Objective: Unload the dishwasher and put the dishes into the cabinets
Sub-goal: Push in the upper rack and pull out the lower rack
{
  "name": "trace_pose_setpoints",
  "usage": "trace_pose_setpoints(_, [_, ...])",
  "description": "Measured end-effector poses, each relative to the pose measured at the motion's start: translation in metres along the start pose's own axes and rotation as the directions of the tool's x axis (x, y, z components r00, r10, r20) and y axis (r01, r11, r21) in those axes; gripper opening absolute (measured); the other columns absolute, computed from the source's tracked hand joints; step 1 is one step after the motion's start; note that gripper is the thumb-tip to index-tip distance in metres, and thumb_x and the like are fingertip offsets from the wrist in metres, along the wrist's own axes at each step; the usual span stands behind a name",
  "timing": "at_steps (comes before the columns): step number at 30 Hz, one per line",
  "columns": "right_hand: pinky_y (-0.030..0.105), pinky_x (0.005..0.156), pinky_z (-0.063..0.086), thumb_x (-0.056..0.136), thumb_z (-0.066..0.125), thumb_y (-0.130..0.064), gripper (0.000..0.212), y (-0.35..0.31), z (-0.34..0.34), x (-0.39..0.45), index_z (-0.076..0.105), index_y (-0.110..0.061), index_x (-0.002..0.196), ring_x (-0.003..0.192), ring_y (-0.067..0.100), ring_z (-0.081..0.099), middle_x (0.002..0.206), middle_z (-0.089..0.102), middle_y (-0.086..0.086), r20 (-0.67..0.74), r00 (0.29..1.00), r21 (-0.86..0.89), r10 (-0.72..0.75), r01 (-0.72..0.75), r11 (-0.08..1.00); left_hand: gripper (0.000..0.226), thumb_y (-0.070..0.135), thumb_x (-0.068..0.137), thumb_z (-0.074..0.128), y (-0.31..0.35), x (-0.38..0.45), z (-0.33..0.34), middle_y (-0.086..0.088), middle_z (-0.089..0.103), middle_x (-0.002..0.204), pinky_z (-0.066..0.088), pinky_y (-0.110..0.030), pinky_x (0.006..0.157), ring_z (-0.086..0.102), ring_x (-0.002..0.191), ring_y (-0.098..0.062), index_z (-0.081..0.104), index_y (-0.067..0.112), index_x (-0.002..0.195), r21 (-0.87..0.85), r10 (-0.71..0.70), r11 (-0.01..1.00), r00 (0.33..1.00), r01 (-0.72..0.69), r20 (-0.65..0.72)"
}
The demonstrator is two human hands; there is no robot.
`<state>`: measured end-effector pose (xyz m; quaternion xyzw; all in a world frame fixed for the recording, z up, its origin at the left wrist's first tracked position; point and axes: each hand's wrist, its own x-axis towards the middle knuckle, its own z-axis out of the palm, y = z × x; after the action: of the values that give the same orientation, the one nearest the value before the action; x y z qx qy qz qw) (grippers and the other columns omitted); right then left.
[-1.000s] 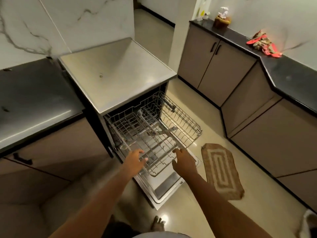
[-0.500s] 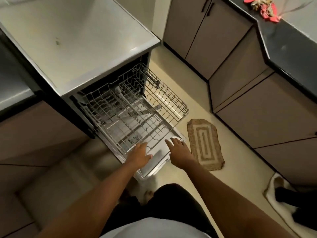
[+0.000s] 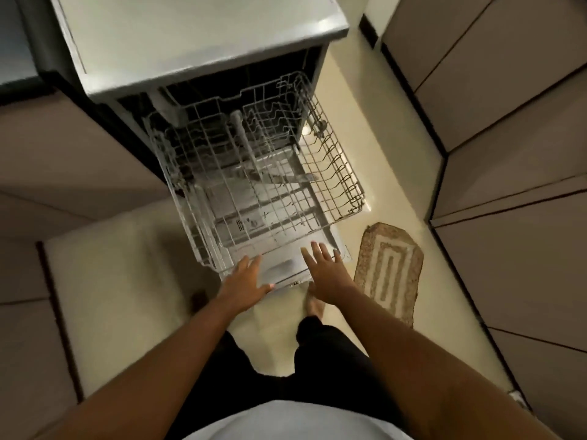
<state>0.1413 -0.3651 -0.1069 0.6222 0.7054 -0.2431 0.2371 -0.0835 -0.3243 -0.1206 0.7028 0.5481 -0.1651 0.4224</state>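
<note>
The dishwasher (image 3: 197,42) stands open with its door (image 3: 282,265) folded down flat. A wire rack (image 3: 333,173) is pulled out above the door and I see no dishes in it. My left hand (image 3: 246,282) hovers with spread fingers over the door's front left edge. Over the door's front right edge, my right hand (image 3: 327,274) is held with its fingers straight. Neither hand holds anything.
Brown lower cabinets (image 3: 514,154) run along the right side, and more cabinet fronts (image 3: 70,160) stand left of the dishwasher. A small woven mat (image 3: 389,271) lies on the floor by the door. My legs and a bare foot (image 3: 314,304) are below the door.
My hands have let go of the rack's front and dropped to the front edge of the folded-down door. My view has tilted further downward.
</note>
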Motion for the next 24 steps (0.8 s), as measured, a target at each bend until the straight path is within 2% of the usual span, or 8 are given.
trace_pose_setpoints(3, [0.055,0.123,0.007,0.095,0.058,-0.027,0.091,0.024,0.012,0.016,-0.006,-0.012,0.158,0.153,0.035,-0.006,0.165,-0.011,0.017,-0.026,0.995,-0.046,-0.100,0.099,0.994,0.090,0.058,0.092,0.052,0.012,0.018,0.032,-0.011,-0.005,0.165,0.018,-0.053,0.119,0.002,0.152,-0.029,0.002,0.021,0.157,0.032,-0.069,0.997,0.997,0.070,-0.037])
trace_pose_setpoints(6, [0.057,0.122,0.006,0.092,0.060,-0.024,0.095,0.042,0.027,0.036,-0.008,-0.012,0.157,0.152,0.035,-0.009,0.164,-0.016,0.016,-0.048,0.989,-0.071,-0.143,0.139,0.988,0.093,0.060,0.091,0.051,0.021,0.037,0.060,-0.011,-0.013,0.164,0.012,-0.056,0.120,-0.008,0.152,-0.029,-0.001,0.020,0.157,0.101,-0.112,0.987,0.982,0.128,-0.151])
trace_pose_setpoints(11, [0.062,0.119,0.004,0.088,0.059,-0.033,0.101,0.047,0.049,0.067,-0.013,-0.010,0.156,0.152,0.034,-0.013,0.164,-0.018,0.016,-0.057,0.975,-0.169,-0.213,0.201,0.965,0.105,0.058,0.087,0.058,0.017,0.048,0.093,-0.010,-0.024,0.161,0.006,-0.066,0.117,-0.017,0.151,-0.028,-0.010,0.016,0.156,0.194,-0.152,0.957,0.943,0.215,-0.295])
trace_pose_setpoints(18, [0.062,0.119,0.002,0.083,0.056,-0.041,0.107,0.034,0.072,0.077,-0.017,-0.012,0.156,0.151,0.032,-0.020,0.162,-0.026,0.013,-0.116,0.982,-0.090,-0.146,0.136,0.987,0.113,0.083,0.080,0.033,0.000,0.059,0.110,-0.008,-0.034,0.158,-0.005,-0.062,0.118,-0.024,0.148,-0.029,-0.026,0.018,0.151,0.163,-0.111,0.972,0.946,0.167,-0.304])
trace_pose_setpoints(24, [0.060,0.121,-0.002,0.088,0.056,-0.046,0.110,0.024,0.073,0.078,-0.027,-0.013,0.152,0.148,0.035,-0.026,0.158,-0.035,0.013,-0.134,0.988,-0.099,-0.082,0.069,0.993,0.110,0.076,0.084,0.041,-0.010,0.055,0.107,-0.005,-0.036,0.156,-0.011,-0.065,0.114,-0.022,0.148,-0.024,-0.028,0.021,0.150,0.253,-0.075,0.953,0.936,0.169,-0.343])
